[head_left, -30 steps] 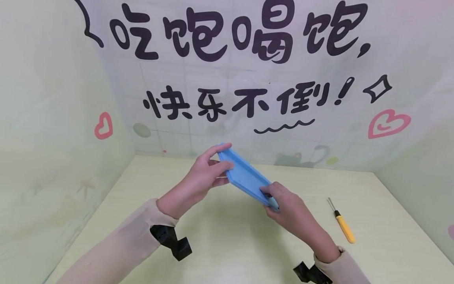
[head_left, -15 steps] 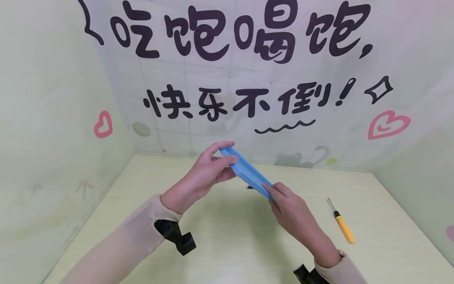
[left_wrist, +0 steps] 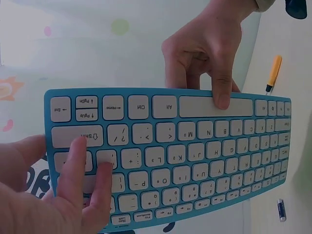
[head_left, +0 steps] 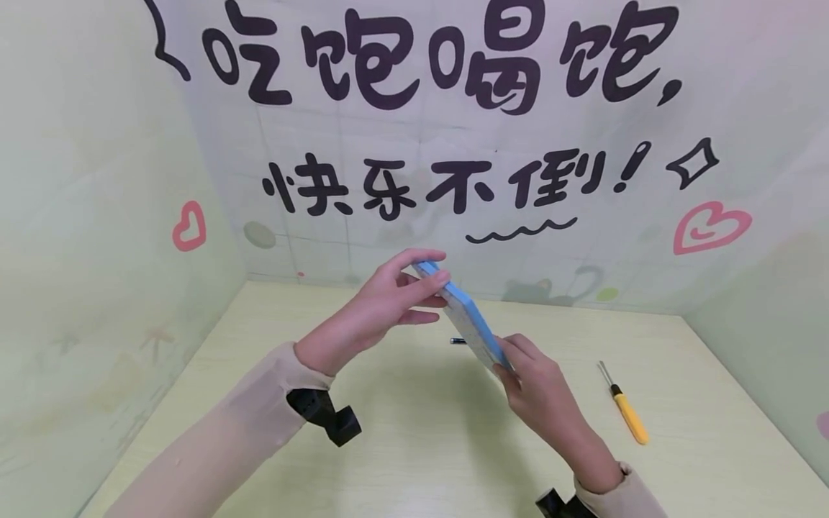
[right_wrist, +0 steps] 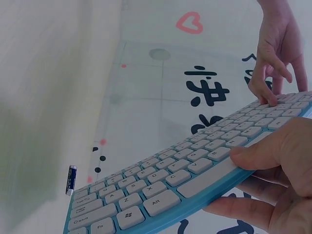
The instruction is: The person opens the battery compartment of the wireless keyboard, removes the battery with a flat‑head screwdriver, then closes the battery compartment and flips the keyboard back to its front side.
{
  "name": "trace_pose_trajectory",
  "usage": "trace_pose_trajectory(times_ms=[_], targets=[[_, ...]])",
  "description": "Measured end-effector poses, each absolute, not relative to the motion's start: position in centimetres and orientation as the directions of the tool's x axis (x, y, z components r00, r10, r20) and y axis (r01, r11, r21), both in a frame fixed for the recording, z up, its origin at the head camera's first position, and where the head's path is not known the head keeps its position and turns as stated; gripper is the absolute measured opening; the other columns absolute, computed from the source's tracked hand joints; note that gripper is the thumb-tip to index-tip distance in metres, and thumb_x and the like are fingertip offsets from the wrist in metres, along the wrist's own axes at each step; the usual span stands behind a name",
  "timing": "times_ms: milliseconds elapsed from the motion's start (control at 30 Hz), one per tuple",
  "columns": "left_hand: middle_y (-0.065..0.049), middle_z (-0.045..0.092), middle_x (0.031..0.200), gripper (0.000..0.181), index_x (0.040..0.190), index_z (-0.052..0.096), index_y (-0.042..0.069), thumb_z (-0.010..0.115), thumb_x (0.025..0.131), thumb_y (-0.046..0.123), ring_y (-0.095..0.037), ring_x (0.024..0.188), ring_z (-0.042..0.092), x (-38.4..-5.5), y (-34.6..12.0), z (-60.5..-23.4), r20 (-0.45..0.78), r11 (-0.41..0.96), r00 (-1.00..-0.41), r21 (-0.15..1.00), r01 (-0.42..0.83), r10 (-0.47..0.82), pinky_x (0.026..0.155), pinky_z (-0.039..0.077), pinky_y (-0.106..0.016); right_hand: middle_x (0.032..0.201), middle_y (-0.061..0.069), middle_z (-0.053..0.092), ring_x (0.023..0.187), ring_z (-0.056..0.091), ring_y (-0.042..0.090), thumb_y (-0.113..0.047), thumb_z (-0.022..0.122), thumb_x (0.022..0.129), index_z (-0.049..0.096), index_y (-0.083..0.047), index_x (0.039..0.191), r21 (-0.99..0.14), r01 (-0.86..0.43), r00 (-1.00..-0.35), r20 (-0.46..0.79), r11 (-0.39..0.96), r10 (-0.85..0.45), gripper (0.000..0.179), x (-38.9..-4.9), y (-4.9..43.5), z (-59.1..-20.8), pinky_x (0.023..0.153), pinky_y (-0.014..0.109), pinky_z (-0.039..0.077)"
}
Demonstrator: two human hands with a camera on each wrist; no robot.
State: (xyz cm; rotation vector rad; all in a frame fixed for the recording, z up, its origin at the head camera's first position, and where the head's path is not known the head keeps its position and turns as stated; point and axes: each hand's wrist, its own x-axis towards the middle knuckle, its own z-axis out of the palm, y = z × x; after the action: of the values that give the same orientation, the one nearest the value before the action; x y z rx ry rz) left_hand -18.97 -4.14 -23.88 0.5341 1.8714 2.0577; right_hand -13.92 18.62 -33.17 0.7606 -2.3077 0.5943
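A blue keyboard (head_left: 476, 324) with white keys is held aloft and slanted over the table, its edge and a strip of its underside or face seen by the head camera. At its upper end my left hand (head_left: 395, 291) grips it; in the left wrist view, fingertips lie on the keys near Shift. Lower down, my right hand (head_left: 540, 381) pinches the long edge. Its thumb presses the space bar in the left wrist view, with the other fingers behind the board. The right wrist view shows the keys (right_wrist: 151, 175) from close by.
On the pale table (head_left: 401, 460), a yellow-handled screwdriver (head_left: 624, 406) lies to the right. A small battery (head_left: 457, 341) lies behind the keyboard. Printed walls (head_left: 414, 144) enclose the table at the back and sides.
The keyboard has tipped, so its broad blue face no longer shows in the head view. My left hand has shifted slightly right and up. The battery has come into sight.
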Motion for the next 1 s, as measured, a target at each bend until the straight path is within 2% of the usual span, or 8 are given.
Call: trace_pose_trajectory(times_ms=[133, 367, 600, 800, 1000], targets=[[-0.02, 0.052, 0.105, 0.041, 0.133, 0.042, 0.013, 0.053, 0.094, 0.016, -0.03, 0.101, 0.06, -19.2, -4.1, -23.4, 0.077, -0.059, -0.853, 0.997, 0.055, 0.517, 0.077, 0.051, -0.038, 0.09, 0.007, 0.057, 0.081, 0.062, 0.022, 0.02, 0.072, 0.061, 0.063, 0.006, 0.1, -0.256, -0.654, -0.638, 0.693, 0.712, -0.336, 0.043, -13.8, 18.8, -33.3, 0.055, 0.022, 0.052], [-0.019, 0.052, 0.107, 0.037, 0.132, 0.043, 0.014, 0.05, 0.095, 0.018, -0.029, 0.1, 0.06, -19.7, -3.8, -22.3, 0.113, -0.007, -0.809, 0.991, 0.133, 0.577, 0.075, 0.051, -0.038, 0.091, 0.011, 0.058, 0.084, 0.064, 0.029, 0.025, 0.071, 0.06, 0.061, 0.006, 0.1, -0.316, -0.654, -0.636, 0.722, 0.687, -0.273, 0.045, -13.7, 19.0, -33.3, 0.059, 0.025, 0.052], [-0.016, 0.053, 0.107, 0.036, 0.132, 0.045, 0.018, 0.046, 0.097, 0.018, -0.03, 0.094, 0.06, -21.1, -3.1, -21.7, 0.171, 0.021, -0.758, 0.971, 0.237, 0.63, 0.072, 0.052, -0.039, 0.092, 0.012, 0.06, 0.083, 0.064, 0.026, 0.023, 0.07, 0.062, 0.06, 0.005, 0.1, -0.353, -0.632, -0.64, 0.74, 0.69, -0.208, 0.043, -13.7, 19.2, -33.2, 0.057, 0.019, 0.051], [-0.014, 0.052, 0.105, 0.044, 0.139, 0.036, 0.027, 0.046, 0.097, 0.02, -0.025, 0.092, 0.057, -21.8, -2.2, -21.7, 0.219, 0.065, -0.764, 0.945, 0.322, 0.607, 0.072, 0.052, -0.038, 0.092, 0.01, 0.061, 0.084, 0.063, 0.022, 0.022, 0.069, 0.065, 0.061, 0.003, 0.101, -0.429, -0.598, -0.666, 0.735, 0.677, -0.123, 0.042, -13.9, 19.2, -32.9, 0.055, 0.015, 0.049], [-0.015, 0.051, 0.105, 0.054, 0.142, 0.027, 0.031, 0.049, 0.095, 0.014, -0.026, 0.092, 0.058, -22.1, -1.3, -22.4, 0.287, 0.002, -0.783, 0.938, 0.345, 0.552, 0.075, 0.051, -0.041, 0.093, 0.009, 0.06, 0.084, 0.062, 0.022, 0.02, 0.067, 0.069, 0.06, 0.002, 0.104, -0.492, -0.575, -0.695, 0.716, 0.654, -0.072, 0.04, -13.9, 19.1, -32.9, 0.054, 0.014, 0.049]])
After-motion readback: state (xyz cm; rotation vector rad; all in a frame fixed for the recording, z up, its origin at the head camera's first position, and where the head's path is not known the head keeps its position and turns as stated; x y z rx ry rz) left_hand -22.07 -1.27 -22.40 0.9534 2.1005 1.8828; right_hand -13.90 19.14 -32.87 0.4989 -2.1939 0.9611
